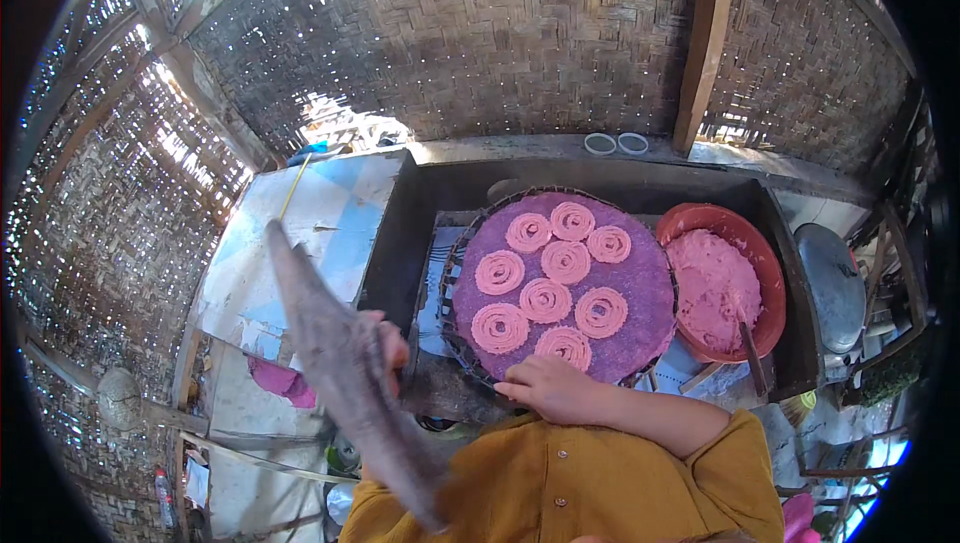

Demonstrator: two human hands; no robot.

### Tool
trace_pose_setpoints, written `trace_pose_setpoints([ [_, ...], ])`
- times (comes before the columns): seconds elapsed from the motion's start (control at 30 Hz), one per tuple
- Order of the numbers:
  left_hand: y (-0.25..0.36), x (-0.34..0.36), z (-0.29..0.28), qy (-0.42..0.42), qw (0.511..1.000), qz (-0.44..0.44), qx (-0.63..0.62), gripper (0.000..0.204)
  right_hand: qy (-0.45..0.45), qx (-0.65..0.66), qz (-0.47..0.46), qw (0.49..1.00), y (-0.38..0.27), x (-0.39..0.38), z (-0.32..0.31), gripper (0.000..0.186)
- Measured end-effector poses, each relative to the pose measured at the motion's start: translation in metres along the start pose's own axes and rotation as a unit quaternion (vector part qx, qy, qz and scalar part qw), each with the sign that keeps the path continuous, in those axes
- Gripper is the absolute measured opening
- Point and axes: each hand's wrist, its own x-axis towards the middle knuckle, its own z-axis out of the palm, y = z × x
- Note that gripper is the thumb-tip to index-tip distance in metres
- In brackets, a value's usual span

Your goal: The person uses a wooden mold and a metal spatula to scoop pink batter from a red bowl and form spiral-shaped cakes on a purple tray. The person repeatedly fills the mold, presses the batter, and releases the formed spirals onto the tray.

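In front of me lies a round woven tray point(650, 343) lined with purple cloth. On it sit several pink dough spirals point(545, 300), flat and coiled. My right hand point(550, 386) is at the tray's near rim, fingers bent over it beside the closest spiral, which it partly covers. My left hand point(392, 345) is left of the tray, its fingers curled at a long grey tapered piece point(340, 343) that looks like rough wood. This piece slants up close to the camera and hides most of that hand. Its lower end is blurred.
An orange-red basin point(778, 321) of pink dough point(712, 283), with a wooden-handled utensil point(752, 358) in it, stands right of the tray. Both sit within a dark wooden trough point(385, 263). A blue-white tabletop point(300, 213) adjoins left; a lidded metal pot point(832, 278) stands right.
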Motion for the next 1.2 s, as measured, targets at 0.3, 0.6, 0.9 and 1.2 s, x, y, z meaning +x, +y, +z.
trace_pose_setpoints([
  [0.3,0.039,-0.008,-0.013,-0.074,0.994,0.069,0.035,0.039,-0.010,-0.018,0.005,1.000,0.006,0.004,0.014,0.010],
  [0.6,0.028,0.005,-0.015,-0.154,0.983,0.099,0.001,0.047,0.342,0.345,0.371,0.792,0.011,-0.079,-0.107,0.014],
  [0.9,0.012,0.022,-0.019,-0.164,0.979,0.118,0.028,0.044,0.363,-0.129,0.480,0.788,0.104,-0.224,-0.099,0.031],
  [1.2,0.019,0.024,0.009,-0.192,0.974,0.121,0.016,0.049,0.280,0.286,0.605,0.689,0.088,-0.150,-0.072,0.026],
])
